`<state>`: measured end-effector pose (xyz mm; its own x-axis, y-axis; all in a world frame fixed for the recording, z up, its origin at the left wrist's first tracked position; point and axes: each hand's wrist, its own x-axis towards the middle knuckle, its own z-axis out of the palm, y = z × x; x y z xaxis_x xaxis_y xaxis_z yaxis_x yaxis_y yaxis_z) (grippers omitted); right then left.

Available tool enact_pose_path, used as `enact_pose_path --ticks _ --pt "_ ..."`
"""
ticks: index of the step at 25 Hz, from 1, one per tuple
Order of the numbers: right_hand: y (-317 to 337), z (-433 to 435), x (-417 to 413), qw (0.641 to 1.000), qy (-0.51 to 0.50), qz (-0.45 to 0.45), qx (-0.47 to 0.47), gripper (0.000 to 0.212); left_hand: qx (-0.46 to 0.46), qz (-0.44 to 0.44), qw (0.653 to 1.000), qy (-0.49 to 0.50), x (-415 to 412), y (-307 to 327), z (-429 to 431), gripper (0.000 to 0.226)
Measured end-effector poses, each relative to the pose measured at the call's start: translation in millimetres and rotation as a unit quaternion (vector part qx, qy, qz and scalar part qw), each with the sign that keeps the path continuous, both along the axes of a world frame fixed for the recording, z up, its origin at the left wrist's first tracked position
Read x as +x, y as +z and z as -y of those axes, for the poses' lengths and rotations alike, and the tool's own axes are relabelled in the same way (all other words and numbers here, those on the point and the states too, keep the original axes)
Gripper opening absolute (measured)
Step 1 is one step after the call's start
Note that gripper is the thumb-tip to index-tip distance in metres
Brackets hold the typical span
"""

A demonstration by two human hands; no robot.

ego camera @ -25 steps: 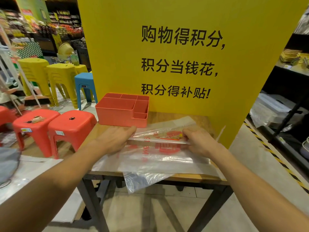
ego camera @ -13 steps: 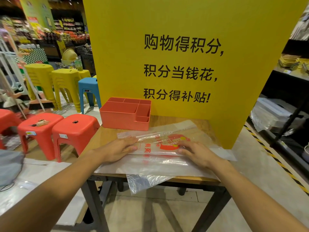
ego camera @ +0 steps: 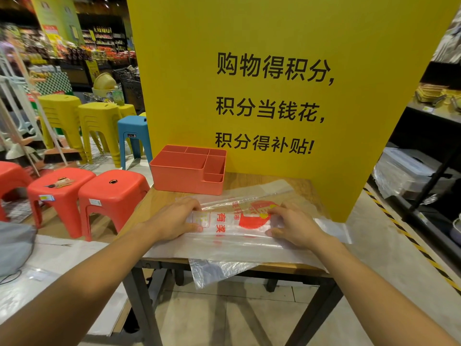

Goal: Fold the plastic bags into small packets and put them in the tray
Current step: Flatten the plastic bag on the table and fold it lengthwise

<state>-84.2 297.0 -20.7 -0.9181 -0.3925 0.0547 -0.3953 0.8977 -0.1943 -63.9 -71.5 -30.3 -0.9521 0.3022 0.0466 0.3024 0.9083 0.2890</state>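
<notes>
- Red plastic stools (ego camera: 113, 188) stand far L, off the desk (ego camera: 159, 201); not part of the job.
- Coral tray (ego camera: 184, 179) sits at the desk's back-L corner, touching the yellow board (ego camera: 274, 33).
- L hand (ego camera: 174, 219): fingers fairly straight, pressing flat on the bag's L end, gripping nothing.
- Plastic bag (ego camera: 232, 221): clear w/ red print, lies across desk centre between both hands. It's folded lengthwise into a band, on top of more clear film.
- Loose sheet (ego camera: 217, 268) droops over the desk's front edge.
- Handling, prob.: v. thin, light, soft and slippery. The crease likely springs open and the band slides on the film below unless pinned. Best held at the ends along the folded edge, not mid-span.
- R hand (ego camera: 296, 226): fingers spread, tips pressing the bag's R end, nothing gripped.
</notes>
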Motion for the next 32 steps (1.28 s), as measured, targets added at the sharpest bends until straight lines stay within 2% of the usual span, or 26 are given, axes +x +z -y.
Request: enact_pose_path --ticks 3,6,9,10,12,15,16,18,20,21,24,26,27,30,32 --pt "5.1 2.1 -0.8 1.000 -0.003 -0.001 -0.019 0.041 0.002 0.004 1.000 0.015 -0.7 11.5 -3.1 0.055" --pt "13.2 4.6 4.1 0.998 0.018 -0.040 -0.035 0.025 -0.019 -0.035 0.999 0.016 -3.1 21.8 -7.5 0.030" --pt "21.8 7.5 13.4 0.996 0.029 -0.071 -0.037 0.026 -0.025 -0.074 0.997 0.005 0.5 27.0 -8.5 0.028" --pt "21.9 7.1 15.3 0.997 0.034 -0.051 -0.048 0.030 0.010 -0.065 0.998 -0.001 4.4 27.6 -8.8 0.027" --pt "18.2 4.9 17.5 0.996 0.029 -0.001 -0.082 0.052 0.090 -0.026 0.996 -0.007 13.7 25.3 -9.9 0.028" --pt "13.1 4.1 22.5 0.991 0.018 0.033 -0.127 0.068 0.139 0.019 0.990 0.001 23.6 18.4 -10.4 0.027" --pt "13.9 5.5 25.7 0.989 0.016 0.044 -0.140 0.067 0.150 0.032 0.988 0.002 25.7 16.6 -9.5 0.027" --pt "14.5 8.1 30.5 0.988 0.008 0.057 -0.140 0.047 0.142 0.036 0.989 -0.004 28.6 13.5 -7.5 0.022" --pt "12.0 9.7 31.5 0.992 0.004 0.067 -0.106 0.025 0.113 0.025 0.993 -0.008 31.7 11.5 -6.2 0.010" --pt "10.4 9.7 31.6 0.994 0.002 0.072 -0.087 0.022 0.105 0.020 0.994 -0.012 33.4 11.1 -6.1 0.013" --pt "5.8 6.9 31.6 0.995 0.002 0.076 -0.068 0.041 0.080 0.030 0.996 -0.030 37.3 9.1 -6.1 0.039" --pt "6.8 6.9 30.8 0.995 0.006 0.072 -0.067 0.052 0.056 0.029 0.998 -0.026 37.6 7.7 -6.9 0.048" --pt "7.4 7.8 29.5 0.996 0.008 0.063 -0.056 0.051 0.048 0.024 0.998 -0.022 37.2 7.5 -7.5 0.047" --pt "8.4 12.3 25.3 0.999 0.017 0.035 -0.028 0.030 0.017 0.020 0.999 -0.020 33.0 8.3 -10.1 0.032" --pt "10.6 14.4 25.1 1.000 0.019 0.010 -0.020 0.027 0.012 0.007 1.000 -0.022 30.9 12.0 -12.2 0.025"
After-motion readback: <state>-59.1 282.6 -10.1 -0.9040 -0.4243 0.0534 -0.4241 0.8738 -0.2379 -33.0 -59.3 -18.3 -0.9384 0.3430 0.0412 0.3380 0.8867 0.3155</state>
